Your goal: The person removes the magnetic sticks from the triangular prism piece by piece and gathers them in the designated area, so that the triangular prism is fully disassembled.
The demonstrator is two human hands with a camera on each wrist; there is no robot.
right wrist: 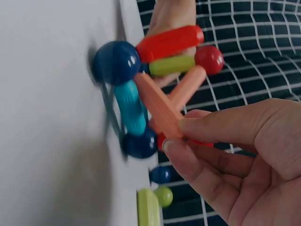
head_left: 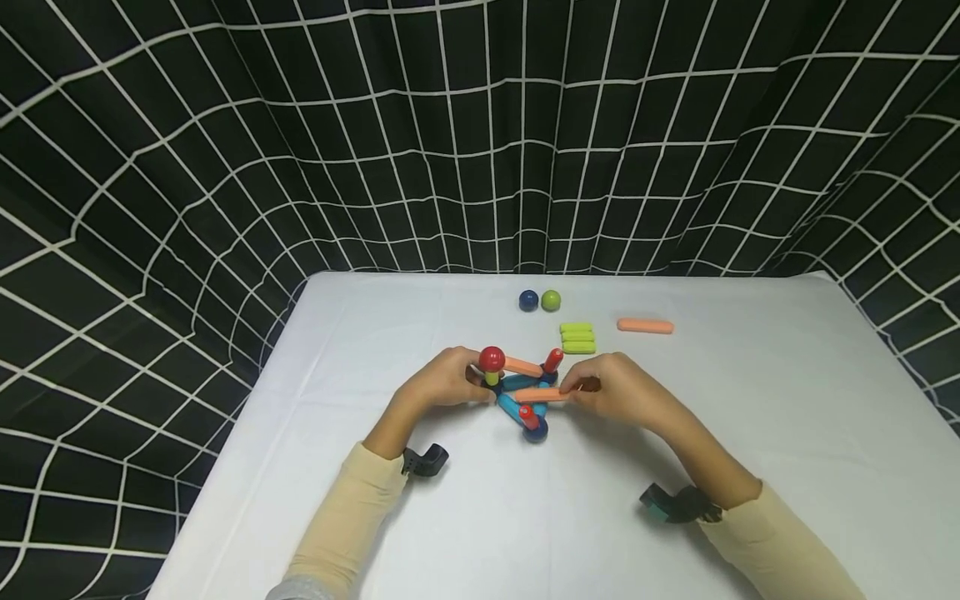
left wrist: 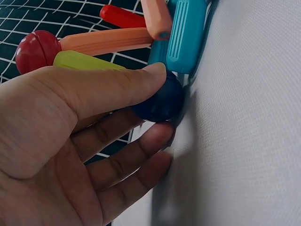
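A magnetic stick-and-ball structure stands on the table, its base a triangle of turquoise sticks (head_left: 512, 408) joined by blue balls. My left hand (head_left: 448, 379) holds the blue ball (left wrist: 163, 102) at the left corner, thumb on top. From that corner rises a lime stick (right wrist: 172, 65) capped by a red ball (head_left: 492, 359). An orange stick (head_left: 522, 367) reaches from the red ball toward the far corner. Red sticks (head_left: 553, 361) stand at the other two corners. My right hand (head_left: 619, 388) pinches a second orange stick (right wrist: 162, 107) between thumb and finger, over the base.
Behind the structure, a loose blue ball (head_left: 528, 300) and a green ball (head_left: 551, 300) sit side by side. Three lime sticks (head_left: 577, 337) lie together, with a loose orange stick (head_left: 645, 326) to their right. A black grid curtain (head_left: 480, 150) surrounds the white table (head_left: 375, 317).
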